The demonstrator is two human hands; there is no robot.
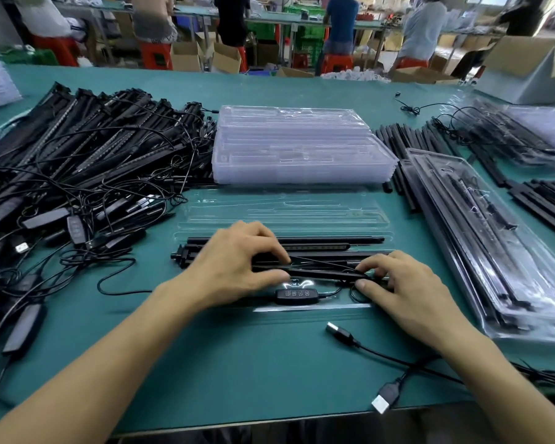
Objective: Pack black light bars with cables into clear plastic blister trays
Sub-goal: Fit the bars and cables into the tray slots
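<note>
An open clear blister tray (279, 209) lies in front of me on the green table. Several black light bars (330, 241) lie across its near half. My left hand (237, 264) pinches the left part of the nearest black bar (324, 273) between thumb and fingers. My right hand (398, 283) pinches that bar's right end, where thin cable loops around my fingers. The inline button controller (297, 296) sits in the tray just below the bar. Its cable runs off the tray to two USB plugs (340, 333) lying near the table's front edge.
A tangled heap of bars and cables (87, 155) fills the left side. A stack of empty clear trays (298, 149) stands behind the open tray. Packed trays (481, 232) and loose bars (398, 145) lie to the right. People work at benches far behind.
</note>
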